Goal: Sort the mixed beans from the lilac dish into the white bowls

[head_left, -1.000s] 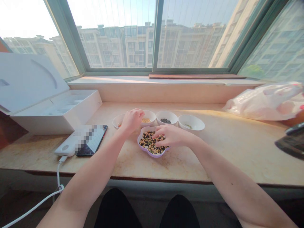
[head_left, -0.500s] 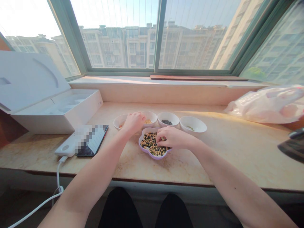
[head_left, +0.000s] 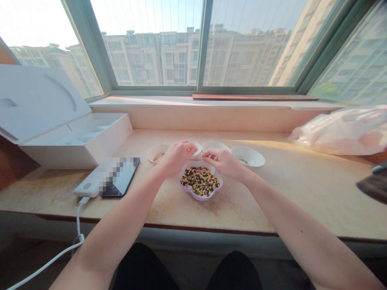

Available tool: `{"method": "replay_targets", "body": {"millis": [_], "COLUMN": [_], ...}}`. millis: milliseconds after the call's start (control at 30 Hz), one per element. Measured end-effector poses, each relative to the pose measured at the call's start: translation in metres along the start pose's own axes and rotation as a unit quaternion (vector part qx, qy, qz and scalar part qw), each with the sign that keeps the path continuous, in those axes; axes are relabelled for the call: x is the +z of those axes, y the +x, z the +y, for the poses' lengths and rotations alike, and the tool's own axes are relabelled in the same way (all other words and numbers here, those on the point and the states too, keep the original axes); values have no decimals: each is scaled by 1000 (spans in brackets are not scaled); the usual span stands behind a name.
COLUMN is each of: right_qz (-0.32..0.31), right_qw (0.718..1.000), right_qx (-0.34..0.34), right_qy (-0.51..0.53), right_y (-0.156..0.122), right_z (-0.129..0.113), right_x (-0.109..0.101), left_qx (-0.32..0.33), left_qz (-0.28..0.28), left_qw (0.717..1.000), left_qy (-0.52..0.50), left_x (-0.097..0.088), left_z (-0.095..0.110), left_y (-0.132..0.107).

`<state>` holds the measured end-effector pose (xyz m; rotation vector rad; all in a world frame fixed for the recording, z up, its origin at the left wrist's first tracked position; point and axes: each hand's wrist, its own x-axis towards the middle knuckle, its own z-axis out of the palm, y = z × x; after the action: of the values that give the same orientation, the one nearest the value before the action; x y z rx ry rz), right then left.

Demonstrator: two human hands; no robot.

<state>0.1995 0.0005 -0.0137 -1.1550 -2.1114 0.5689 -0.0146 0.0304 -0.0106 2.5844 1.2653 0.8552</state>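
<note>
The lilac, flower-shaped bowl [head_left: 201, 197] of mixed dark and tan beans [head_left: 199, 181] sits on the beige marbled counter [head_left: 256, 209], in front of four small round white bowls [head_left: 252, 156]. The bare left hand [head_left: 179, 156] and right hand [head_left: 223, 161], fingers curled, hover by the two middle bowls; whether either grips beans I cannot tell

No word, brand or number can be read in this scene. At the left, coarse square blocks cover part of the phone [head_left: 130, 171] and of the white device [head_left: 87, 186] beside it; behind, the lid [head_left: 39, 94] of the white box [head_left: 104, 141] shows a grey curve and a grey shape, not readable letters.
</note>
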Motion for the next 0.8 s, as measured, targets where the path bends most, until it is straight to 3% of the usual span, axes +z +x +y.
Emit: {"method": "replay_targets", "body": {"millis": [133,333,467,600,700,800], "right_qz": [54,89,91,76,-8,-75], "right_qw": [998,995,995,997,999,994], "right_qx": [11,12,12,24,7,-16], "right_qy": [33,35,25,-8,-39,-73], "right_y": [1,-1,-2,-3,-5,-7], "right_z": [0,-4,-3,-2,-3,-7], "right_x": [-1,1,3,5,7,8], "left_qx": [24,-47,-78,-82,-134,-180], "left_qz": [-11,-21,-41,-6,24,26], "left_qw": [993,968,959,979,991,981], "left_qy": [-118,-245,-270,-186,-16,66], "left_x": [6,9,6,-5,-20,-32], "left_z": [14,22,20,11,-2,-15], "left_y": [-5,-7,-6,-3,-3,-5]}}
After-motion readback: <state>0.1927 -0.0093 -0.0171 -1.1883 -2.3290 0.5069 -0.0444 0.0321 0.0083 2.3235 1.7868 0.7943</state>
